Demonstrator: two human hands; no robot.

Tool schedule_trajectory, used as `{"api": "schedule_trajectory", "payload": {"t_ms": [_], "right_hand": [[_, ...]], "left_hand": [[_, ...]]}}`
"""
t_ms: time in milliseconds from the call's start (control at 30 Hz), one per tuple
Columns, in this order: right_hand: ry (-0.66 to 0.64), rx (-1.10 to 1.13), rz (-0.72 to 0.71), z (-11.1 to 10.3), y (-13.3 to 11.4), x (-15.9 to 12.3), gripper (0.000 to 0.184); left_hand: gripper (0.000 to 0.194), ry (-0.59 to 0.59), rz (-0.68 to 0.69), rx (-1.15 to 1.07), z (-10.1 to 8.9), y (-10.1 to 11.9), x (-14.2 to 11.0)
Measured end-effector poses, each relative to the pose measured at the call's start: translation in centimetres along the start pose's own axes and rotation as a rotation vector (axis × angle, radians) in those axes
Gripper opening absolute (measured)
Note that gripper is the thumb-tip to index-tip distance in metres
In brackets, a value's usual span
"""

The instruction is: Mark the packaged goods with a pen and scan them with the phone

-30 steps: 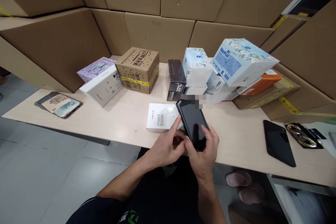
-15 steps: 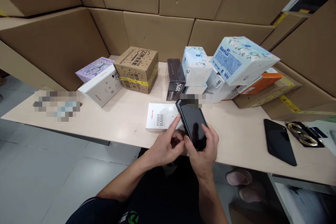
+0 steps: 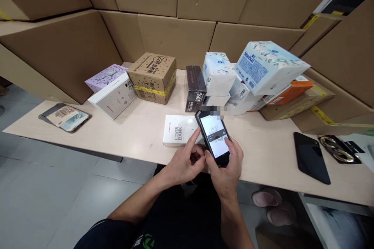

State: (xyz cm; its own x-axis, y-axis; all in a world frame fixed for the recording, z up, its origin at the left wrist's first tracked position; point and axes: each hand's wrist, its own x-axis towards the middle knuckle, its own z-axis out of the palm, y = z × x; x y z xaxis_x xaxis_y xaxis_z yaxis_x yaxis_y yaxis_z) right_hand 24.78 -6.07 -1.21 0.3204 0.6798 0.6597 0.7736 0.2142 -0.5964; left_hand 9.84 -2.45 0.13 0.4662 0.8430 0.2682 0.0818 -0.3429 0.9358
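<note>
A black smartphone with a thick case and a lit screen showing 15:31 is tilted in front of me, above the table edge. Its lower right part sits in my right hand, with the thumb at the lower left edge and the fingers along the right side. My left hand is at the phone's left side. Its index finger is stretched against the upper left edge, and the thumb and other fingers are curled near the lower corner. Behind the hands lies a white power bank box, partly covered by the phone.
Banknotes on a grey item lie at left. Behind stand a white box, a purple box, a carton, a dark box and tissue packs. A black tablet-like slab and gold-coloured links lie at right.
The phone's screen was dark and is now lit, showing the time. Both hands hold nearly the same position.
</note>
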Motion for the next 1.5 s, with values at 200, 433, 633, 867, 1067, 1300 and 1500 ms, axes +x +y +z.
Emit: {"api": "schedule_trajectory", "payload": {"t_ms": [200,433,633,867,1067,1300,1500], "right_hand": [[0.002,0.000,0.021,0.0,0.0,0.0,0.062],[-0.005,0.064,0.122,0.0,0.0,0.0,0.060],[0.132,-0.066,0.123,-2.2,2.1,1.0,0.062],[0.163,-0.434,0.112,-6.4,8.0,1.9,0.066],[0.059,-0.492,0.170,-8.0,10.0,1.5,0.075],[0.018,-0.598,-0.075,-6.2,7.0,2.8,0.059],[-0.198,-0.451,-0.134,-1.5,1.8,3.7,0.043]], "left_hand": [[0.087,-0.009,0.001,-0.001,0.0,-0.1,-0.1],[0.088,-0.009,0.033,0.058,0.0,-0.1,0.0],[0.084,-0.021,0.103,0.125,-0.3,0.2,-0.3],[0.062,0.126,0.482,0.400,0.2,-0.1,-0.4],[0.064,0.490,0.616,0.704,-2.4,0.3,-0.5],[0.061,0.498,-0.240,1.091,-8.6,1.0,0.0],[0.054,0.277,-0.357,0.926,-8.6,1.1,-0.6]]}}
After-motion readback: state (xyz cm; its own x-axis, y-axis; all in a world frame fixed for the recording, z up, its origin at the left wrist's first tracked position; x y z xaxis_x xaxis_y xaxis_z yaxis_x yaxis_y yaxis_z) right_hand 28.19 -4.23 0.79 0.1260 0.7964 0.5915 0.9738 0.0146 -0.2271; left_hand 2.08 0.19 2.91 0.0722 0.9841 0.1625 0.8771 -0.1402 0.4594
